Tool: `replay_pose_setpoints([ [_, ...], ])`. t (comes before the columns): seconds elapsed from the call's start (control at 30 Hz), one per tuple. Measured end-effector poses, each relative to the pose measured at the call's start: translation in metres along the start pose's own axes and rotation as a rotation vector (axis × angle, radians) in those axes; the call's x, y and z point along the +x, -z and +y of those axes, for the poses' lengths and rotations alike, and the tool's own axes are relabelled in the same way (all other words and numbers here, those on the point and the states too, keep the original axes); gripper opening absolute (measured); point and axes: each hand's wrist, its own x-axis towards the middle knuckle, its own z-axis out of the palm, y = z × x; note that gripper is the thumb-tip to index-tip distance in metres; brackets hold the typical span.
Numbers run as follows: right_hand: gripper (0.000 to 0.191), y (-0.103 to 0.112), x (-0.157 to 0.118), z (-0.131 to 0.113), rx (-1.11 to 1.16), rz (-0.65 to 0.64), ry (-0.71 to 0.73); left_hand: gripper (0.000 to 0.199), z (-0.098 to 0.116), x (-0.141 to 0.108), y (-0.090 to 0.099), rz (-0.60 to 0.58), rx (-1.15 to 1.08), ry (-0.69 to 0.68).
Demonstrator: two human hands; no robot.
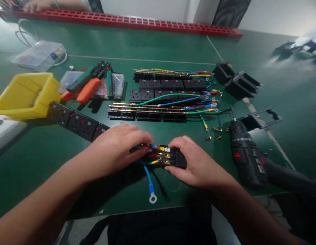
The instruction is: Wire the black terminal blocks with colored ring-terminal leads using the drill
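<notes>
My right hand grips the end of a black terminal block with brass contacts, thumb and fingers on opposite sides. The fingers of my left hand are pinched round a wire at the block's left side; its lug lies against the upper contact. Below it, a red wire and a green-yellow wire run into the other contacts. A blue wire hangs loose toward me, ending in a ring terminal. My left hand hides part of the wires.
A black cordless screwdriver lies right, beside loose brass screws. Socket strips with wires lie ahead. On the left are orange-handled pliers, a yellow bin and another socket strip. Another person's hand is at the far left.
</notes>
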Motion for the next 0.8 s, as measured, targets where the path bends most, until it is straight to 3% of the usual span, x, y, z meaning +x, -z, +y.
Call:
replay_pose_setpoints([
  [0.2,0.035,-0.001,0.001,-0.001,-0.007,0.006,-0.001,0.016,0.008,0.002,-0.004,0.059,0.197,-0.235],
  [0.43,0.033,-0.004,0.002,-0.001,-0.015,0.028,0.021,0.021,0.016,0.004,-0.007,0.101,0.379,-0.336],
  [0.6,0.033,-0.004,0.002,-0.001,-0.021,0.035,0.019,0.021,0.017,0.007,-0.007,0.067,0.377,-0.317],
  [0.8,0.034,-0.003,0.002,0.000,-0.011,0.020,0.008,0.017,0.016,0.004,-0.002,-0.048,0.231,-0.138],
])
